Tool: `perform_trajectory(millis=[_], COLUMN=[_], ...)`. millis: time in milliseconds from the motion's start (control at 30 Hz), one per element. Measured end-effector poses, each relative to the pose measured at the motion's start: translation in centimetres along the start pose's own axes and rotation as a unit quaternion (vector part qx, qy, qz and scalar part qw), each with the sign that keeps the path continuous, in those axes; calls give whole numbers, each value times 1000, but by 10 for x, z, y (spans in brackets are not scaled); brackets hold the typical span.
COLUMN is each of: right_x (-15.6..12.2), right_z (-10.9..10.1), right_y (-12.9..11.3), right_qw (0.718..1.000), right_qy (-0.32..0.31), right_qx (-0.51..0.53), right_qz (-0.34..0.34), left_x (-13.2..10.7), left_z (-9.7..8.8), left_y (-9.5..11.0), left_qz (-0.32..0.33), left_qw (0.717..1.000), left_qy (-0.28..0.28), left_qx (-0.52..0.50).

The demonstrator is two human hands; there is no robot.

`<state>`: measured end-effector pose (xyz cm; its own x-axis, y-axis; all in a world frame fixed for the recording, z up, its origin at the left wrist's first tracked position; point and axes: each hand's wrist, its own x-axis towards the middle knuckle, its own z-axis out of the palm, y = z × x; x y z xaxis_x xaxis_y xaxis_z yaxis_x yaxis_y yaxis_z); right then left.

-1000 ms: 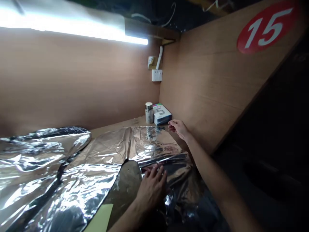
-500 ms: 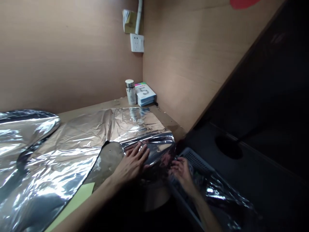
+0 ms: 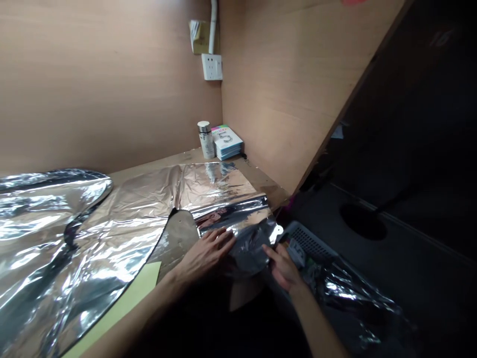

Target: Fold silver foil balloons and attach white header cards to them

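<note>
A shiny silver foil sheet (image 3: 216, 186) lies across the table, and its front right part hangs over the edge with a darker grey side (image 3: 251, 248) showing. My left hand (image 3: 204, 251) rests on the sheet near the front edge, fingers stretched out and flat. At the sheet's right corner, my right hand (image 3: 283, 268) pinches the foil between thumb and fingers. A second piece of silver foil (image 3: 40, 214) is spread on the left side, its far edge curved. Yellow-green paper (image 3: 122, 298) shows along the front edge of the foil.
A grey plastic basket (image 3: 311, 243) holding crumpled items and clear film stands at the right, below table height. In the back corner are a bottle (image 3: 206, 141) and a stack of booklets (image 3: 227, 144). A wall socket (image 3: 212, 67) and board walls enclose the table (image 3: 175, 233).
My right hand has closed on the foil's right corner and turned the front part over, so the grey side shows. My left hand has stayed flat on the sheet. The view has shifted slightly.
</note>
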<state>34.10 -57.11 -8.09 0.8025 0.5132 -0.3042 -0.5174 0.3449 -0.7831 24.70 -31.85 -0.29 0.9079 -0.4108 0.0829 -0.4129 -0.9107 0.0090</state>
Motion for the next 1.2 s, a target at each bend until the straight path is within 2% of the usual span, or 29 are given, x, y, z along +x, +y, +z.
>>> perform_trajectory(millis=[100,167,267,367,500,700,833,900,1067,1200], right_x=[-12,-19,-27,-31,-28,-24,-31,-33,-31,-27], right_z=[4,5,8,14,21,19,11,6,-3,-8], right_y=[-17,-27,-36,-38,-35,-40,-45,-44,-38,-32], right_qw=[999,998,993,985,973,961,953,951,958,954], right_qy=[27,39,66,102,139,168,155,160,177,178], right_qx=[12,-11,-59,-75,-131,-178,-216,-222,-184,-184], right_qz=[-25,-38,-74,-114,-131,-128,-145,-142,-133,-157], left_x=[-11,-19,-28,-31,-24,-8,0,5,11,17], left_z=[-2,-8,-25,-48,-68,-77,-76,-74,-64,-55], left_y=[16,30,49,57,43,17,13,9,-7,-12], left_qz=[15,35,58,37,-11,-51,-124,-146,-99,-150], left_qw=[999,998,998,996,978,929,881,866,819,762], left_qy=[-4,17,23,-13,-36,-61,-66,-64,-116,-109], left_qx=[34,42,-6,-80,-204,-362,-452,-475,-554,-621])
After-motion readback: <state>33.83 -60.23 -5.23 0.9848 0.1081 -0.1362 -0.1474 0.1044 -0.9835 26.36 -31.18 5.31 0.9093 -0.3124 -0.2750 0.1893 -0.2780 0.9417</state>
